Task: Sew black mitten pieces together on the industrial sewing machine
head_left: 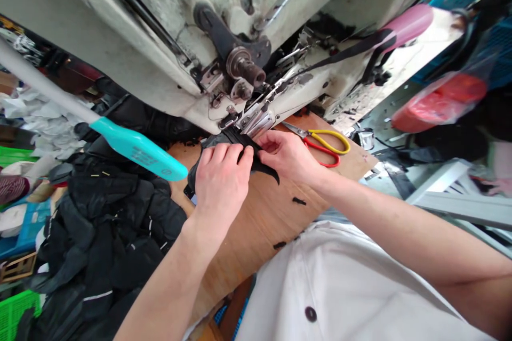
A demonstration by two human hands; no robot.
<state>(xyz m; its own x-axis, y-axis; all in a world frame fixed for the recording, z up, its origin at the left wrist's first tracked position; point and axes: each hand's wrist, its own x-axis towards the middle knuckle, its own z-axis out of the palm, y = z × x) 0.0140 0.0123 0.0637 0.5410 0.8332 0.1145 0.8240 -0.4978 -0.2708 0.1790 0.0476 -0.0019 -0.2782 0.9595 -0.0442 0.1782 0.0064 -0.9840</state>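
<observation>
My left hand (222,181) lies palm down with its fingers stretched side by side over a piece of black fabric (236,137); its thumb is mostly hidden. Beside it, my right hand (286,154) pinches the fabric's right edge between thumb and fingers. A loose black end curves out below that pinch. The fabric's far edge meets the metal presser foot (260,120) of a sewing machine (160,37), just beyond my fingertips. Scissors with one yellow and one red handle (330,141) rest right of my right hand.
A turquoise-ended lamp arm (138,149) reaches in from the left above a heap of black garments (108,234). Black scraps (299,201) dot the brown work table (244,240). At right are a pink-covered machine part (408,26) and a red bundle in plastic (444,98).
</observation>
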